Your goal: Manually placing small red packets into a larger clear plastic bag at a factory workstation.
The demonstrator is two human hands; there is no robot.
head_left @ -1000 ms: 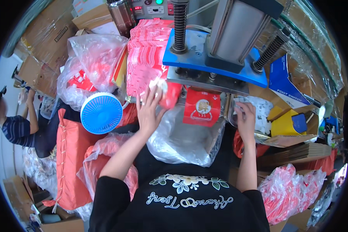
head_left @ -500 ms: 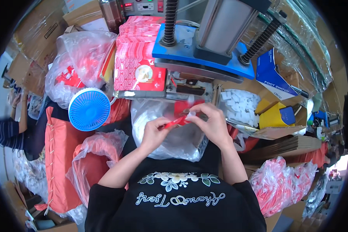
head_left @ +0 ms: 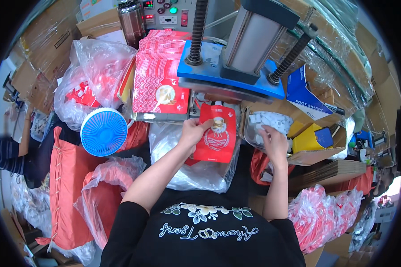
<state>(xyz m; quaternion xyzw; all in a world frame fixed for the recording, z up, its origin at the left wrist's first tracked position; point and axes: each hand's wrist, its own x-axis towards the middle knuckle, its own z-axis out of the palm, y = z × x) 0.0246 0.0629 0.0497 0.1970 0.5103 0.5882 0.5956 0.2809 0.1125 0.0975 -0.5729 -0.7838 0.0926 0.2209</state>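
My left hand (head_left: pixel 194 133) pinches the left edge of a flat red pouch (head_left: pixel 215 144) with a pale printed picture. The pouch stands tilted below the press, and a small white piece (head_left: pixel 218 103) shows at its top edge. To the right, my right hand (head_left: pixel 273 141) is at a clear plastic tub (head_left: pixel 253 139) of small white plastic pieces (head_left: pixel 270 120). Its fingertips are bent down among the pieces, and whatever they pinch is hidden. Above the pouch hangs the press's blue plate (head_left: pixel 229 73), with a metal cylinder on top.
Stacked red pouches (head_left: pixel 160 89) lie left of the press. A blue fan (head_left: pixel 104 132) stands nearer, beside a clear bag (head_left: pixel 98 62) of red things. Plastic film (head_left: pixel 173 171) lies under my hands. At right are a yellow box (head_left: pixel 309 140) and a cardboard box. Another person works at far left.
The red pouch, earlier between both hands, is now spread upright under the press in my left hand. My right hand has let go and moved right to the tub.
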